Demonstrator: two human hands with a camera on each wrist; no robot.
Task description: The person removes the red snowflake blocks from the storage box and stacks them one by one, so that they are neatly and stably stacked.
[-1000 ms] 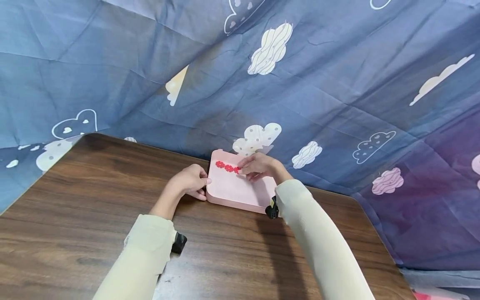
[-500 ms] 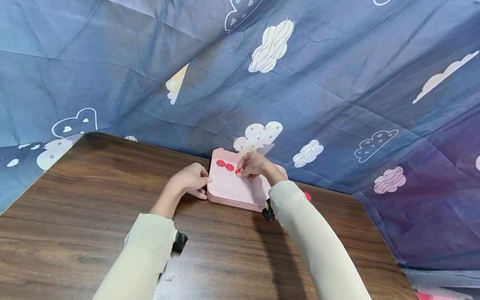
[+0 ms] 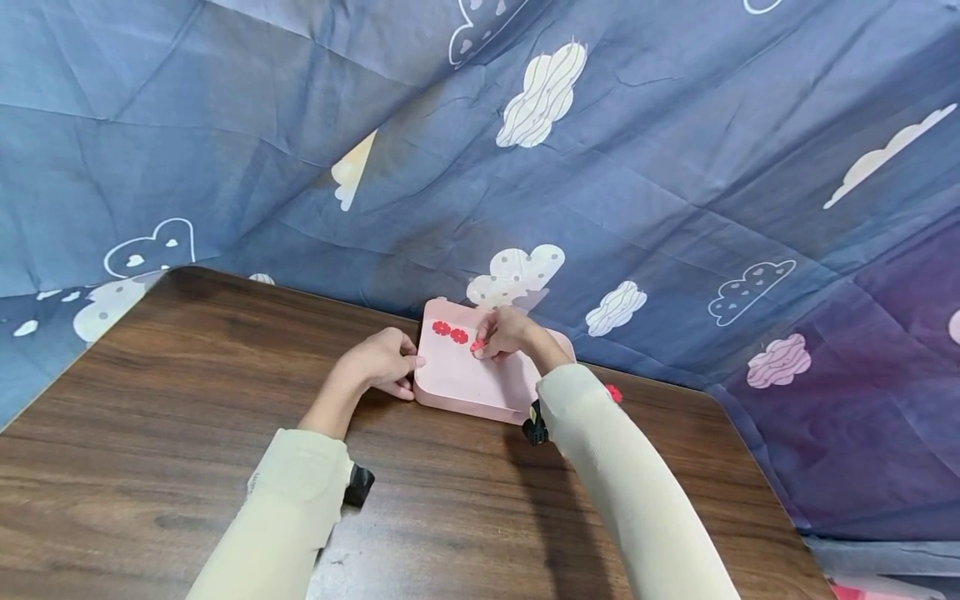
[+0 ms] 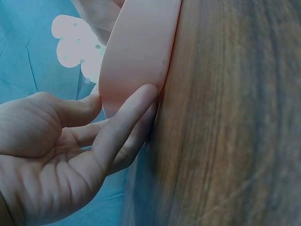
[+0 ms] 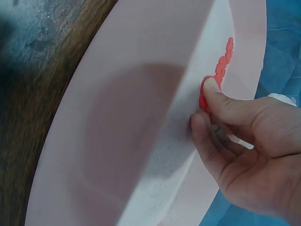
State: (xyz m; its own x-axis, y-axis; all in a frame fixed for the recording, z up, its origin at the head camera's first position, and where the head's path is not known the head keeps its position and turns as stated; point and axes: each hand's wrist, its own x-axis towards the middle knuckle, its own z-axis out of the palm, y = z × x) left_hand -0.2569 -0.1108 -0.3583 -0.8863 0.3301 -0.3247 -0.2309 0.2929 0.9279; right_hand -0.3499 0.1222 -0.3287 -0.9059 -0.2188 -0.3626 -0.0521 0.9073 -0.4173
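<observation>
A shallow pink tray (image 3: pixel 457 375) with rounded corners lies on the table against the fabric backdrop. My left hand (image 3: pixel 384 358) grips its left side; in the left wrist view the thumb is at the rim and the fingers (image 4: pixel 124 122) lie along the outer wall. Inside the tray, two flat red flower-shaped pieces (image 3: pixel 450 332) sit side by side near the far left. My right hand (image 3: pixel 506 332) reaches in and pinches a third red flower-shaped piece (image 5: pixel 203 94) between thumb and fingers, tilted, at the right end of that row.
Another red flower-shaped piece (image 3: pixel 614 392) shows on the table right of the tray, partly behind the right sleeve (image 3: pixel 600 417). Blue fabric with cloud prints (image 3: pixel 375 233) rises just behind the wooden table (image 3: pixel 187 400).
The right fingers have closed on the third flower piece, tilting it and drawing it slightly towards me. The right forearm shifted left, uncovering the outer flower piece. The left hand stays put.
</observation>
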